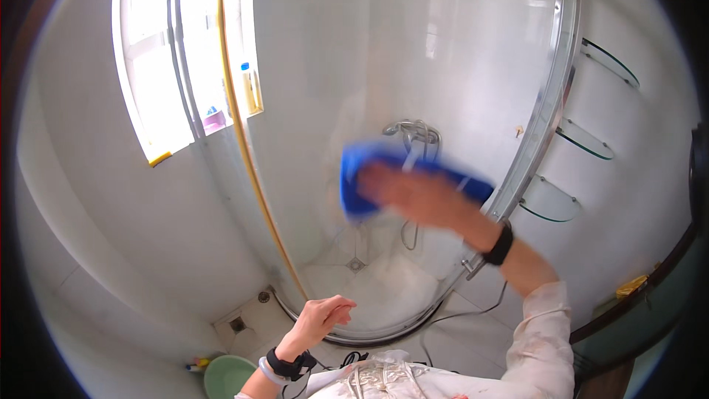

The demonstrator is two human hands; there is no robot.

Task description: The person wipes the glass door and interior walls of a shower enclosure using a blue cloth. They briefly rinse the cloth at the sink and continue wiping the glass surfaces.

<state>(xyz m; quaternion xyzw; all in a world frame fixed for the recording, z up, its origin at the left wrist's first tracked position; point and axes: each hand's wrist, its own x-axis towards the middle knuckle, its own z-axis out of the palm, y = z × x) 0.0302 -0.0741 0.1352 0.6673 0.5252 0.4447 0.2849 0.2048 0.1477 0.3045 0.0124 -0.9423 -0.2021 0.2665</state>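
Note:
My right hand [413, 196] is raised in front of the curved glass shower door [310, 103]. A blue cloth [357, 203] lies beneath its fingers and spreads out past both sides of the hand. Motion smears the hand and cloth, so I cannot tell exactly where they meet the glass. Lower down, near the bottom of the enclosure, my left hand [323, 318] has its fingers loosely curled together, and no object shows in it. Each wrist wears a black band.
Behind the glass are a chrome shower mixer [413, 133] and a floor drain [356, 264]. Several glass shelves [587, 140] project from the right wall. A green basin [229, 378] stands on the floor at lower left. A dark cable [473, 315] crosses the tiles; bottles stand on the windowsill.

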